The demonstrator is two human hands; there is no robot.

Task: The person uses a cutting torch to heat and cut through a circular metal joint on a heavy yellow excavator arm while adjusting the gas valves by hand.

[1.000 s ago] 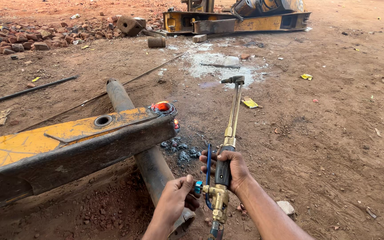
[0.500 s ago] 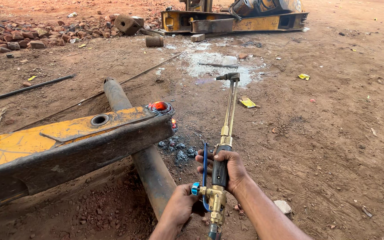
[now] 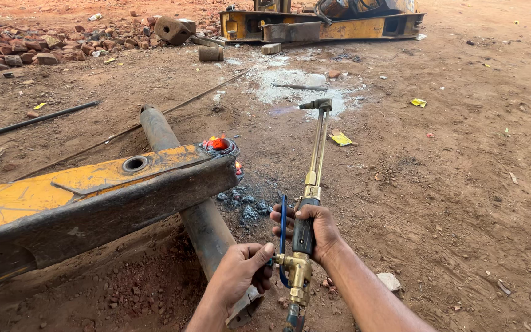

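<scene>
I see the torch (image 3: 312, 203) in front of me, a long brass cutting torch with twin tubes that run up and away to a bent head near a pale patch of ground. Its black handle sits in my right hand (image 3: 314, 230), fingers wrapped fully round it, clenched. My left hand (image 3: 241, 273) is at the brass valve block (image 3: 296, 270) just below the handle, thumb and fingers pinched on a knob at its side; a blue lever (image 3: 283, 237) curves up beside the handle, between the two hands. The torch head points off to the left, well apart from the metal.

To the left lies the beam (image 3: 93, 197), a yellow and rusty steel arm, tilted, resting across a grey pipe (image 3: 198, 215) that runs under it. A round hole (image 3: 135, 163) opens in the beam's top face; I cannot tell what is inside. At the beam's end a spot (image 3: 219, 144) glows red-orange, with dark slag (image 3: 244, 206) on the dirt below it.

Farther out there are bricks (image 3: 26, 52) at the upper left, a thin rod (image 3: 32, 122) on the ground, and a yellow frame (image 3: 321, 26) at the top.
</scene>
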